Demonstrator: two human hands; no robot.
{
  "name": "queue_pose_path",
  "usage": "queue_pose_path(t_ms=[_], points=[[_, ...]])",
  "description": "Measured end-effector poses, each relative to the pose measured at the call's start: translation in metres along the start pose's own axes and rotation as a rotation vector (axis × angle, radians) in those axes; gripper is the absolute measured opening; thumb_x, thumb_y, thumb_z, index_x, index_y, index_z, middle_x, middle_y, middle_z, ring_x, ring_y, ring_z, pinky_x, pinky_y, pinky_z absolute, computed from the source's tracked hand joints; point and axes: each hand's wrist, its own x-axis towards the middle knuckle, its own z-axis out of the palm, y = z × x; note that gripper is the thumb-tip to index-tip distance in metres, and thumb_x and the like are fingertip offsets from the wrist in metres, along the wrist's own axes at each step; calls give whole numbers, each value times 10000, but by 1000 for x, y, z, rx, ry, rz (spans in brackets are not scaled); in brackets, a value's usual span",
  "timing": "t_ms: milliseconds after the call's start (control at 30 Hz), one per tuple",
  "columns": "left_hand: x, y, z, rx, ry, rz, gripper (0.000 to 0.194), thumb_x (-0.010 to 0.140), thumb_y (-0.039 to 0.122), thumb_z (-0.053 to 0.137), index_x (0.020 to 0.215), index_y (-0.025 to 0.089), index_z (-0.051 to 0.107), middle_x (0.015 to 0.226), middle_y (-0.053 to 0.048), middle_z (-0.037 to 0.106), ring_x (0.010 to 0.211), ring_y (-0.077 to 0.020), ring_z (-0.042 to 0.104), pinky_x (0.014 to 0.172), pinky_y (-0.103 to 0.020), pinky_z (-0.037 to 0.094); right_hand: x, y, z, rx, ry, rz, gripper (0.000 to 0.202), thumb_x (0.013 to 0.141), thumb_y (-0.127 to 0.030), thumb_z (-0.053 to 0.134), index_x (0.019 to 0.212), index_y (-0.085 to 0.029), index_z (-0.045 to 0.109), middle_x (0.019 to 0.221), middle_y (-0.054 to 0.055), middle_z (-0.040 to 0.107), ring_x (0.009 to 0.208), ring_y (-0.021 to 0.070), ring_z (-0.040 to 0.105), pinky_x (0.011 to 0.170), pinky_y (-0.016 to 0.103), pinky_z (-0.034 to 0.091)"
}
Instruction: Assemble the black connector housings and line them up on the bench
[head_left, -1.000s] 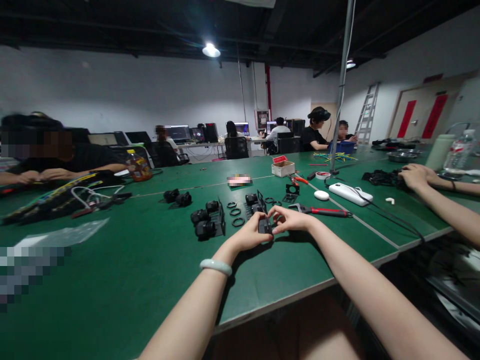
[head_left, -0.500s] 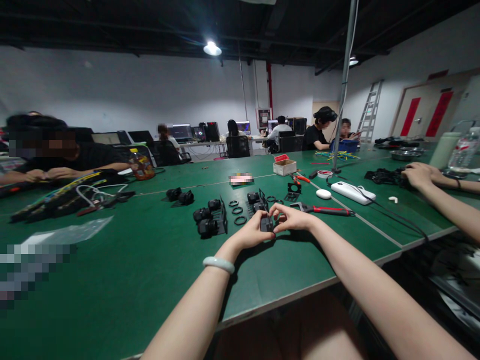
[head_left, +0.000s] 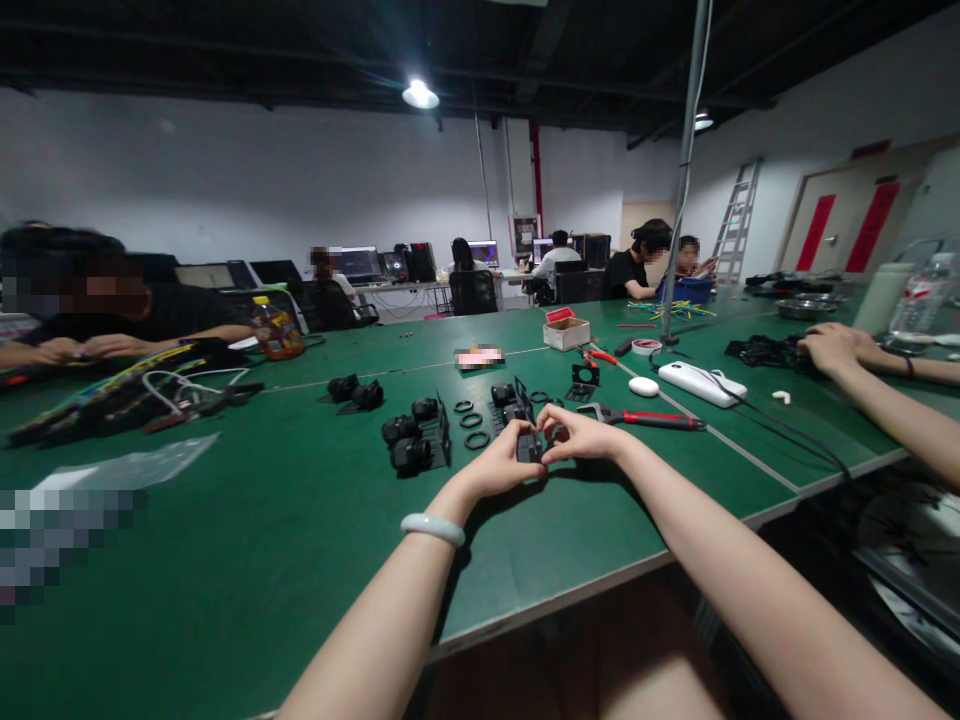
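My left hand (head_left: 493, 464) is closed around a small black bracket piece (head_left: 529, 447) near the table's front edge. From the other side, the curled fingers and thumb of my right hand (head_left: 583, 436) grip the same piece; the fingers partly hide it. Just beyond it stand black round fittings (head_left: 502, 395) on a bracket. To the left are several black rings (head_left: 476, 440), and past them more black cylindrical fittings (head_left: 411, 455) fixed to an upright bracket. Beside my right hand lies a wrench (head_left: 652, 419) with a red and black handle.
Farther back are a small open box (head_left: 568, 334), red-handled pliers (head_left: 598, 355), a loose black bracket (head_left: 583, 380) and a white power bank (head_left: 701, 385) with a cable. A metal pole (head_left: 682, 180) rises from the green table. A co-worker's hands (head_left: 832, 348) work at right.
The view has shifted slightly, so everything sits a little farther left. Both hands keep their hold on the black bracket piece with hardly any movement.
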Motion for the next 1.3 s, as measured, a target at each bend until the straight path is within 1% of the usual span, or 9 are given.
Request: queue_pose_path(t_ms=[267,700,1000,1167,1300], points=[[0,1,-1,17,4,1,522,551,287,572,1011,156,361,901,-16,451,819,-151,441,708,-256,378,1,1,0,-7,4,11,466,549,-321,628,919,-193,376,775,-17,434,606,67,411,558,199,352],[-1,6,-1,-13,-1,-36,503,549,262,560,999,155,359,866,-7,444,768,-133,440,667,-250,386,0,-2,-1,-7,24,5,432,550,-329,626,890,-175,409,818,7,443,747,121,444,620,234,368],[-1,5,0,-14,2,-39,502,548,254,560,998,163,357,872,-5,447,753,-129,445,658,-248,386,-1,-2,-2,-11,24,21,425,560,-357,616,890,-173,420,819,10,472,722,114,462,627,241,377],[0,2,1,14,21,-17,508,543,259,566,998,159,365,870,-8,452,774,-140,446,672,-247,383,-1,-3,-1,-1,17,32,421,572,-362,607,898,-176,419,812,9,479,693,107,471,612,241,387],[0,-2,0,19,13,-9,511,550,267,565,1007,166,361,869,-7,455,767,-137,448,658,-242,386,-2,-3,-1,19,8,45,417,581,-370,600,904,-178,418,810,10,482,654,94,471,577,227,395]])
